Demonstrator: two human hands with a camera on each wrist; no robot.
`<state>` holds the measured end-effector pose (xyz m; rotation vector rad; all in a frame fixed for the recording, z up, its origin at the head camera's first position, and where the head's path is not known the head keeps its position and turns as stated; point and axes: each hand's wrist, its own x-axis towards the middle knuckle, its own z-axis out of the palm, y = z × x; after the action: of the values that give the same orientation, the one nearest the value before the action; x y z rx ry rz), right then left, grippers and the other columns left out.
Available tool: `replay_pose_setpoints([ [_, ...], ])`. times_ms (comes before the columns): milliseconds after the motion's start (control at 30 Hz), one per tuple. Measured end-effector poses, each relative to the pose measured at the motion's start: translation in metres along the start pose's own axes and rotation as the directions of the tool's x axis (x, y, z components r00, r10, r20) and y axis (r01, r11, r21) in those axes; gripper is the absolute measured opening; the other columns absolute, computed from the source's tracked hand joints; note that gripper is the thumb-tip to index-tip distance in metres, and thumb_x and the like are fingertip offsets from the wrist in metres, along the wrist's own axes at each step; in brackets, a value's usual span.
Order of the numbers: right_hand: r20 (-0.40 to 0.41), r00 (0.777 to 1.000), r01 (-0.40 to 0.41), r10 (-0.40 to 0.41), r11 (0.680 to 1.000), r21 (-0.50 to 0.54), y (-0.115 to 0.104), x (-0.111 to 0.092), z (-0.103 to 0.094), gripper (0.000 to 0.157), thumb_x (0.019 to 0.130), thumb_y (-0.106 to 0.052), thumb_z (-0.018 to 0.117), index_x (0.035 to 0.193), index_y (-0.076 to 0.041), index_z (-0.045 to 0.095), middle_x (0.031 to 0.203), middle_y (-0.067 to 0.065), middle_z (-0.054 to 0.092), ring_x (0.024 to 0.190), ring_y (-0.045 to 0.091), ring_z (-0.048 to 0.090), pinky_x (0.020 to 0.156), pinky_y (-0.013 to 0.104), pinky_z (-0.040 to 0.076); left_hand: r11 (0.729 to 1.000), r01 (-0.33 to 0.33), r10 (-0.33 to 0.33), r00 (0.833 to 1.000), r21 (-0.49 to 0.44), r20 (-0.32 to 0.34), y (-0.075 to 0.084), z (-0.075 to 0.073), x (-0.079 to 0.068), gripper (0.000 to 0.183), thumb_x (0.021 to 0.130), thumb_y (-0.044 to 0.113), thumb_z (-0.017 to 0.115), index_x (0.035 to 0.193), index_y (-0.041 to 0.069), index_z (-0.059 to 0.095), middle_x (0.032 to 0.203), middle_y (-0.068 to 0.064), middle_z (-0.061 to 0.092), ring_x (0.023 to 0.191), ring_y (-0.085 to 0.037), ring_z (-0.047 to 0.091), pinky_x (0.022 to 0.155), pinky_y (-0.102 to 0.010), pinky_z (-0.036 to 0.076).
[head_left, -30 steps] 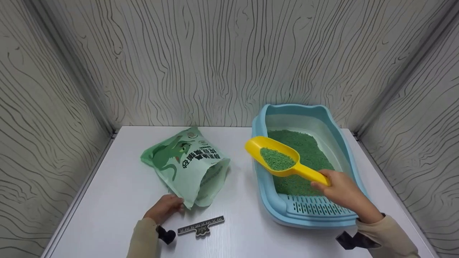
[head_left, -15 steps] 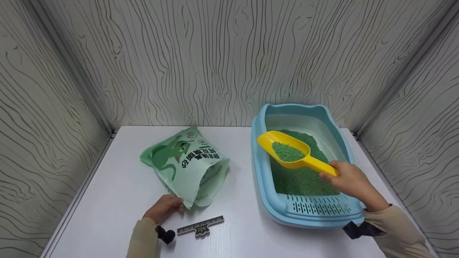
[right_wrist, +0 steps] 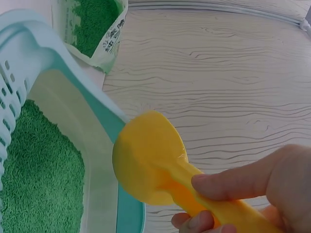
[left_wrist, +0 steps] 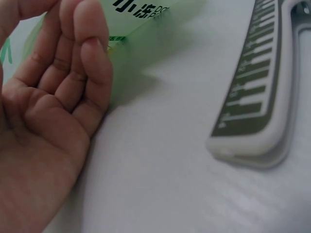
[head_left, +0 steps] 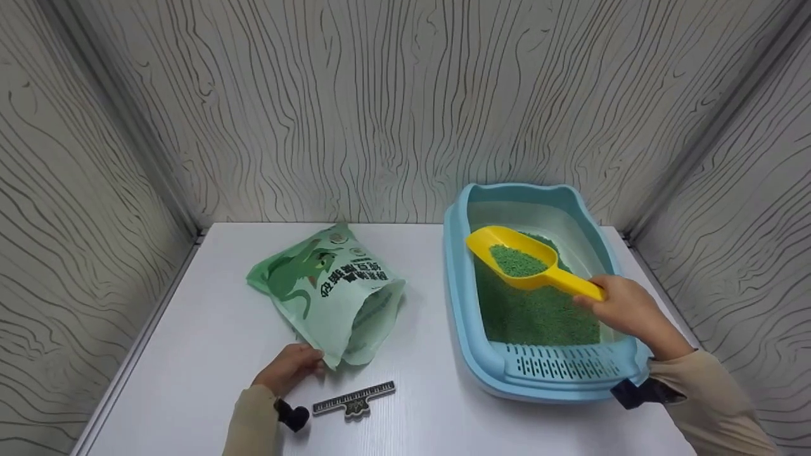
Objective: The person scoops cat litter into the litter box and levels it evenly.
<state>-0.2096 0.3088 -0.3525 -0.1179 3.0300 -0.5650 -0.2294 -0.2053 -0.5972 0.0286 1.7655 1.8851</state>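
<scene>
My right hand (head_left: 627,307) grips the handle of a yellow scoop (head_left: 561,278) and holds it over the blue litter box (head_left: 466,335). Green pellet litter (head_left: 516,261) lies in the scoop's bowl. More green litter (right_wrist: 43,165) covers the box floor. In the right wrist view the scoop (right_wrist: 146,155) shows its yellow underside, and the thumb lies along the handle. At the left, my left hand (head_left: 290,367) pinches the near corner of a pale green litter bag (head_left: 329,285), which lies on its side with its mouth open. The left fingertips are partly cut off in the left wrist view.
A dark and white sealing clip with a piano-key pattern (head_left: 355,400) lies on the white table (head_left: 184,354) just right of my left wrist. Wood-grain panels (head_left: 355,114) stand behind and on both sides. The box has a slotted step (head_left: 564,364) at its near end.
My right hand has carried the loaded scoop rightward and slightly back, from over the box's left rim to above its inside. The left hand and bag have stayed put.
</scene>
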Motion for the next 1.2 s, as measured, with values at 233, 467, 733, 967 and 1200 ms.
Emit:
replay_pose_setpoints([
  [233, 0.022, 0.999, -0.032, 0.032, 0.999, 0.025, 0.015, 0.015, -0.004, 0.037, 0.086, -0.025, 0.059, 0.101, 0.009, 0.059, 0.070, 0.008, 0.054, 0.058, 0.015, 0.043, 0.052, 0.026, 0.035, 1.000, -0.019, 0.019, 1.000, 0.024, -0.015, -0.006, -0.004, 0.003, 0.014, 0.087, 0.016, 0.055, 0.077, 0.015, 0.065, 0.073, 0.009, 0.063, 0.073, -0.006, 0.061, 0.077, -0.023, 0.050],
  [467, 0.023, 0.998, -0.066, 0.065, 0.995, 0.069, 0.025, 0.028, -0.008, 0.040, 0.087, -0.024, 0.056, 0.102, 0.014, 0.058, 0.069, 0.007, 0.051, 0.059, 0.014, 0.044, 0.053, 0.026, 0.037, 1.000, -0.010, 0.011, 1.000, 0.024, -0.023, -0.006, -0.004, 0.003, 0.015, 0.088, 0.015, 0.054, 0.077, 0.016, 0.064, 0.073, 0.009, 0.062, 0.073, -0.006, 0.060, 0.076, -0.023, 0.050],
  [733, 0.045, 0.988, -0.149, 0.146, 0.986, 0.074, 0.034, 0.040, -0.010, 0.041, 0.088, -0.027, 0.056, 0.099, 0.013, 0.057, 0.070, 0.007, 0.053, 0.059, 0.014, 0.045, 0.052, 0.026, 0.038, 1.000, 0.025, -0.025, 1.000, 0.002, -0.006, 0.009, 0.006, -0.008, 0.013, 0.088, 0.012, 0.053, 0.077, 0.014, 0.061, 0.072, 0.008, 0.062, 0.072, -0.006, 0.059, 0.077, -0.024, 0.050],
  [967, 0.049, 0.983, -0.179, 0.175, 0.978, 0.107, 0.043, 0.051, -0.010, 0.041, 0.087, -0.025, 0.055, 0.101, 0.014, 0.056, 0.069, 0.006, 0.054, 0.058, 0.013, 0.047, 0.053, 0.025, 0.040, 0.999, 0.022, -0.022, 1.000, 0.025, -0.014, 0.000, 0.001, -0.001, 0.013, 0.088, 0.013, 0.053, 0.077, 0.014, 0.061, 0.074, 0.008, 0.062, 0.074, -0.006, 0.059, 0.076, -0.022, 0.051],
  [1200, 0.140, 0.969, -0.230, 0.206, 0.954, 0.192, 0.051, 0.064, -0.015, 0.039, 0.085, -0.020, 0.052, 0.104, 0.013, 0.051, 0.069, 0.000, 0.049, 0.059, 0.011, 0.046, 0.054, 0.024, 0.043, 1.000, 0.010, -0.009, 1.000, 0.019, -0.017, -0.007, -0.004, 0.006, 0.010, 0.086, 0.017, 0.057, 0.078, 0.016, 0.062, 0.074, 0.009, 0.062, 0.073, -0.006, 0.059, 0.076, -0.022, 0.051],
])
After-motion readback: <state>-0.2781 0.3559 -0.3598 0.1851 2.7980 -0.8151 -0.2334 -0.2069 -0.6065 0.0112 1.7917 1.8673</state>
